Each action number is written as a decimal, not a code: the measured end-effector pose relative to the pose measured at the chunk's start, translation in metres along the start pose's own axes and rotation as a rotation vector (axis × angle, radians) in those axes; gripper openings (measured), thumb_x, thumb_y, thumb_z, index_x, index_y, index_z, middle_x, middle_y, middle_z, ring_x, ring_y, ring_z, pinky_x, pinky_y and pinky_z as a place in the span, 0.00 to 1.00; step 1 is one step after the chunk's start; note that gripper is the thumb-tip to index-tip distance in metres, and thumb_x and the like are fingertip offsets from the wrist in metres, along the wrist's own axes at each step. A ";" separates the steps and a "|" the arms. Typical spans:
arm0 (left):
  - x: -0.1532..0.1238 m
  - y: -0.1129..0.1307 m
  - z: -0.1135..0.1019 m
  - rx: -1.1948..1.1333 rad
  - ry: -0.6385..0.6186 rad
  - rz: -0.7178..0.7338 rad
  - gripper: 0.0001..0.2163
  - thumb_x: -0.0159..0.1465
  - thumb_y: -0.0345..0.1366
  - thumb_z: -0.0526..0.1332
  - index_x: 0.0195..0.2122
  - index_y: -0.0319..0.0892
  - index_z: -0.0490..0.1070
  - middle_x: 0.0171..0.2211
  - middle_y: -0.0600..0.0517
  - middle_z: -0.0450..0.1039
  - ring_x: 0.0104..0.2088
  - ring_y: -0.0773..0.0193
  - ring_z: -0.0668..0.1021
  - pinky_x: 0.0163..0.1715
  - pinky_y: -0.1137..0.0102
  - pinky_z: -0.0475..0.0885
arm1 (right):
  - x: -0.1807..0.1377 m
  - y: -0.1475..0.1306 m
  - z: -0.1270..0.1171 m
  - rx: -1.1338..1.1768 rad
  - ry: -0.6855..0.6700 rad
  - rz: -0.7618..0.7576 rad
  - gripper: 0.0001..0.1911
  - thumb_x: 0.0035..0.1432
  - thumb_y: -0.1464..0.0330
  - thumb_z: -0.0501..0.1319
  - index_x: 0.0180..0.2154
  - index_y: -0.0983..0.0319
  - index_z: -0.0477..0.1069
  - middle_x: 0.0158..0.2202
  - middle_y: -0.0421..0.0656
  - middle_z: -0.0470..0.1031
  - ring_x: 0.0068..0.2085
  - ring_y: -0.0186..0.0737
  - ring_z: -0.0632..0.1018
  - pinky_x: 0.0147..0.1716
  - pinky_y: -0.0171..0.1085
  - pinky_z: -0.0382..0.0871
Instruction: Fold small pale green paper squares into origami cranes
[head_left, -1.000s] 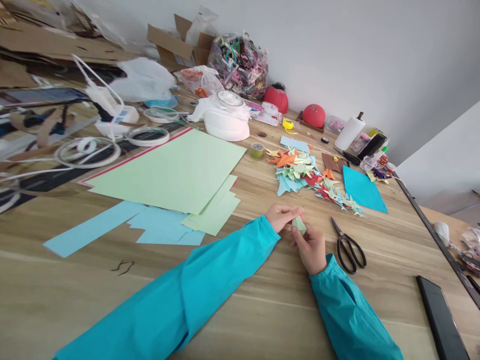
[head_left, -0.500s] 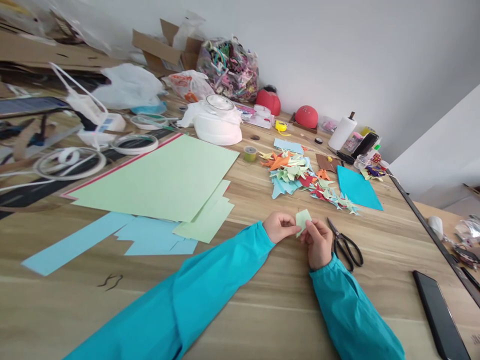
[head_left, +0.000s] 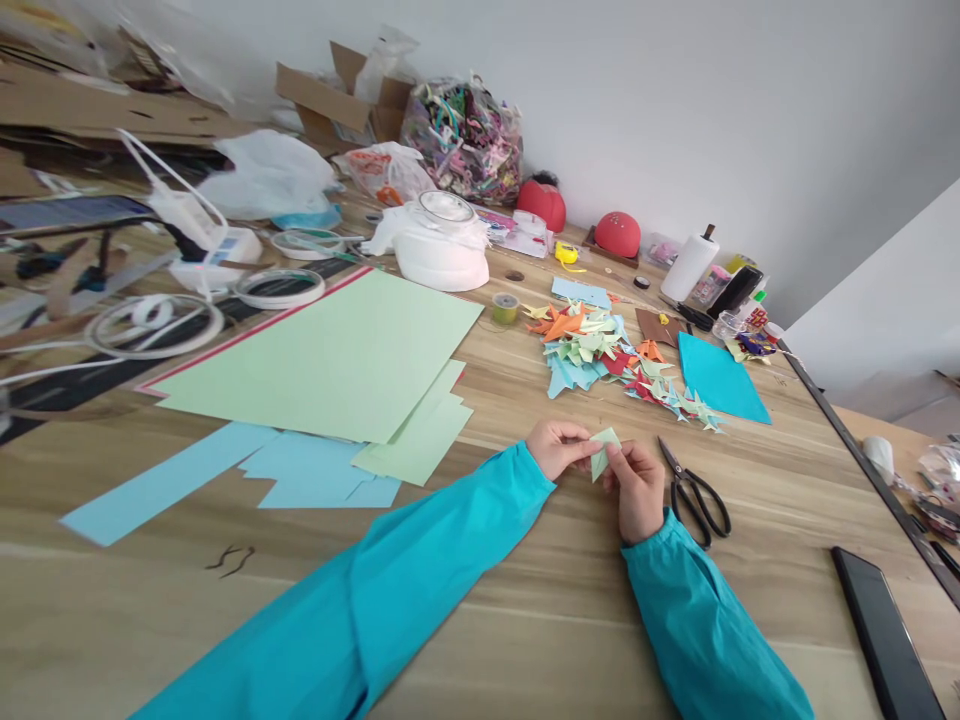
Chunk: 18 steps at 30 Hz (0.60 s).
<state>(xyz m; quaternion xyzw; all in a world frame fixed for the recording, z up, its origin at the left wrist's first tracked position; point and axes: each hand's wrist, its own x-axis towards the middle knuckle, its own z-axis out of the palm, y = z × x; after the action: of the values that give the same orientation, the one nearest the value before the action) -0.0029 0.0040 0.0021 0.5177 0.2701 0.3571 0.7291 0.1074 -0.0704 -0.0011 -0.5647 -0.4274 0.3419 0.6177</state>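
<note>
- Pale green paper piece (head_left: 604,447): small, creased to a point, held just above the table (head_left: 525,620) between both hands. Judged part-folded, not yet like the finished shapes.
- Left hand (head_left: 559,447): at 9 o'clock of the piece, fingertips pinched on its edge.
- Right hand (head_left: 641,490): at 4 o'clock of the piece, thumb and forefinger closed on its lower corner.
- Scissors (head_left: 694,487): at 3 o'clock, just beside the right hand, lying flat with the blades shut.
- Pile of folded shapes (head_left: 600,355): at 12 o'clock, many colours (green, blue, orange, red). Judged work already done.
- Large green sheet (head_left: 322,360): at 10 o'clock, uncut. Judged stock left.
- Blue offcuts (head_left: 300,470): at 9 o'clock, partly under green trimmings.
- Teal sheet (head_left: 720,378): at 1 o'clock, whole.
- Phone (head_left: 885,630): at 4 o'clock, well apart, screen dark.
</note>
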 end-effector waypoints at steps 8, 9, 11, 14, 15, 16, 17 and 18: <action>0.001 -0.002 0.001 -0.086 0.075 -0.013 0.19 0.34 0.44 0.70 0.23 0.33 0.73 0.14 0.54 0.70 0.16 0.69 0.72 0.17 0.73 0.69 | -0.001 -0.002 0.002 -0.003 -0.030 0.013 0.16 0.51 0.59 0.58 0.20 0.63 0.64 0.13 0.34 0.63 0.15 0.28 0.62 0.15 0.30 0.54; 0.001 -0.002 0.001 -0.083 0.075 -0.011 0.19 0.34 0.44 0.70 0.22 0.33 0.72 0.14 0.54 0.70 0.15 0.69 0.72 0.17 0.73 0.68 | -0.001 -0.002 0.002 -0.002 -0.047 0.016 0.15 0.52 0.59 0.58 0.22 0.63 0.65 0.13 0.34 0.63 0.15 0.28 0.63 0.15 0.30 0.54; 0.001 -0.003 0.001 -0.074 0.087 -0.006 0.19 0.35 0.44 0.70 0.22 0.33 0.72 0.13 0.54 0.70 0.15 0.69 0.71 0.17 0.73 0.68 | 0.000 0.000 0.001 -0.018 -0.067 0.009 0.15 0.52 0.59 0.58 0.23 0.63 0.65 0.13 0.35 0.64 0.15 0.29 0.64 0.15 0.29 0.55; 0.001 -0.005 0.002 -0.058 0.091 -0.012 0.19 0.36 0.42 0.70 0.24 0.33 0.72 0.14 0.54 0.70 0.15 0.70 0.71 0.19 0.72 0.69 | 0.001 0.002 0.000 -0.063 -0.042 -0.009 0.15 0.52 0.58 0.58 0.23 0.63 0.64 0.12 0.35 0.64 0.14 0.29 0.64 0.15 0.29 0.55; 0.001 -0.005 0.002 -0.055 0.078 -0.019 0.19 0.35 0.41 0.71 0.25 0.33 0.72 0.15 0.54 0.71 0.16 0.69 0.72 0.19 0.72 0.69 | 0.001 0.002 0.000 -0.070 -0.029 -0.011 0.16 0.52 0.58 0.58 0.23 0.63 0.64 0.12 0.35 0.65 0.14 0.29 0.64 0.15 0.29 0.55; 0.001 -0.005 0.002 -0.054 0.063 -0.027 0.21 0.34 0.40 0.71 0.27 0.33 0.72 0.16 0.54 0.72 0.17 0.69 0.72 0.20 0.72 0.70 | 0.001 0.003 0.000 -0.073 -0.017 -0.014 0.16 0.52 0.58 0.58 0.23 0.63 0.64 0.12 0.35 0.65 0.14 0.29 0.65 0.15 0.29 0.55; 0.001 -0.005 0.002 -0.055 0.048 -0.033 0.22 0.33 0.38 0.71 0.30 0.33 0.71 0.18 0.54 0.72 0.18 0.69 0.73 0.20 0.72 0.70 | 0.001 0.003 0.000 -0.075 -0.006 -0.021 0.15 0.52 0.58 0.58 0.23 0.63 0.64 0.12 0.35 0.65 0.14 0.29 0.65 0.15 0.29 0.55; 0.001 -0.006 0.002 -0.056 0.035 -0.037 0.25 0.32 0.37 0.72 0.32 0.33 0.71 0.19 0.54 0.72 0.19 0.69 0.73 0.20 0.72 0.70 | 0.001 0.002 0.000 -0.078 0.003 -0.029 0.15 0.52 0.58 0.58 0.23 0.63 0.64 0.12 0.35 0.65 0.14 0.29 0.65 0.15 0.29 0.55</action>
<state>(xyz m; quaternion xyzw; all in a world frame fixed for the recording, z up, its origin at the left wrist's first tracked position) 0.0009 0.0022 -0.0024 0.4855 0.2824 0.3600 0.7449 0.1080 -0.0690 -0.0030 -0.5825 -0.4477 0.3152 0.6007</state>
